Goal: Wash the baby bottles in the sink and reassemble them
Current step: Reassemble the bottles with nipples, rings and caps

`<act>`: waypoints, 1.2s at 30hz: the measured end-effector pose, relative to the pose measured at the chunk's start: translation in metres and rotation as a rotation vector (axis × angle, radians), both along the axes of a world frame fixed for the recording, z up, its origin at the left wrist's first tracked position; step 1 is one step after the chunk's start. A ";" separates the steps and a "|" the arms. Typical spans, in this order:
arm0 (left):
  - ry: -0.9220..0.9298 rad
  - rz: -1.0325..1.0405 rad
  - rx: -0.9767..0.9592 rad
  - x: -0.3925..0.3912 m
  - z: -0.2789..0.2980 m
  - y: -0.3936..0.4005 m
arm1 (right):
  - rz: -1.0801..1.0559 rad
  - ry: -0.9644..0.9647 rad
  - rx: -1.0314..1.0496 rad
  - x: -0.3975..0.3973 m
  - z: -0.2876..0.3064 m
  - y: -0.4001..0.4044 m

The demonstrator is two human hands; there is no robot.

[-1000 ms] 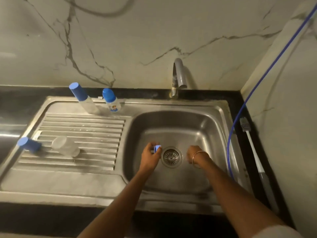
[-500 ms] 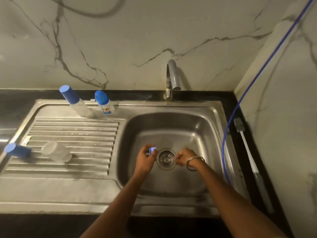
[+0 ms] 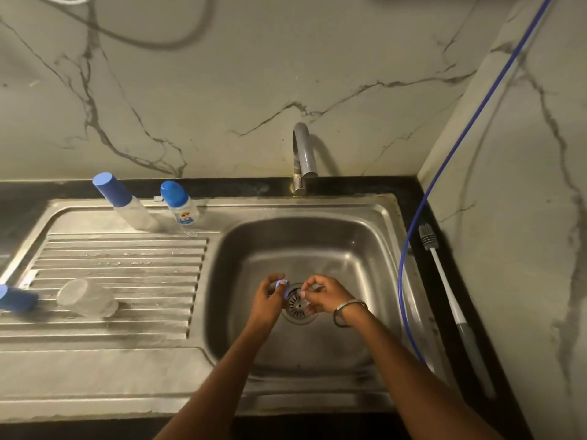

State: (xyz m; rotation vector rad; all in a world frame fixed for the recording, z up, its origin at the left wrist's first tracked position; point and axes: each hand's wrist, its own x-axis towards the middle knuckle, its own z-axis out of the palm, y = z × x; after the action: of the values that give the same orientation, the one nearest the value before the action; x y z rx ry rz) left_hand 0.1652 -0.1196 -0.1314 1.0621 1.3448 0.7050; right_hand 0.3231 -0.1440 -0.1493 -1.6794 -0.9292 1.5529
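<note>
Both hands are low in the steel sink basin (image 3: 365,249), over the drain (image 3: 298,308). My left hand (image 3: 268,300) grips a small blue bottle ring (image 3: 282,284). My right hand (image 3: 324,295) pinches a small clear teat (image 3: 301,295) right beside it. Two capped baby bottles stand at the back of the drainboard: a tall one (image 3: 122,201) and a short one (image 3: 179,203) with a printed label. A clear bottle body (image 3: 85,296) lies on its side on the drainboard ribs, and a blue cap (image 3: 16,298) lies at the left edge.
A grey tap (image 3: 303,154) curves over the basin's back rim; no water is visibly running. A bottle brush (image 3: 444,287) with a white handle lies on the black counter to the right. A blue hose (image 3: 409,249) runs down the right wall past the sink edge.
My right hand has moved left from the basin floor to the drain and now pinches the clear teat next to the blue ring. The left hand stayed in place.
</note>
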 end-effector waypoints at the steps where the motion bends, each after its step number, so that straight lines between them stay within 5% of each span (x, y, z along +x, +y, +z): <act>1: -0.024 0.014 -0.020 0.000 0.001 0.001 | -0.023 0.046 0.002 0.001 -0.001 -0.002; 10: -0.252 0.008 -0.211 -0.006 0.006 -0.003 | -0.076 0.405 0.040 -0.002 -0.003 -0.019; 27: -0.500 0.032 -0.364 -0.007 0.008 -0.009 | -0.046 -0.329 0.391 -0.017 0.011 -0.009; 36: -0.571 -0.014 -0.430 -0.008 0.006 -0.007 | -0.180 -0.289 0.282 -0.020 0.006 -0.005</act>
State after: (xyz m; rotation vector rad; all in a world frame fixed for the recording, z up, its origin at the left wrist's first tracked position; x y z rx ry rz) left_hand 0.1572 -0.1266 -0.1251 0.4715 0.9289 0.6101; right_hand 0.3030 -0.1485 -0.1431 -1.7520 -1.0548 1.0263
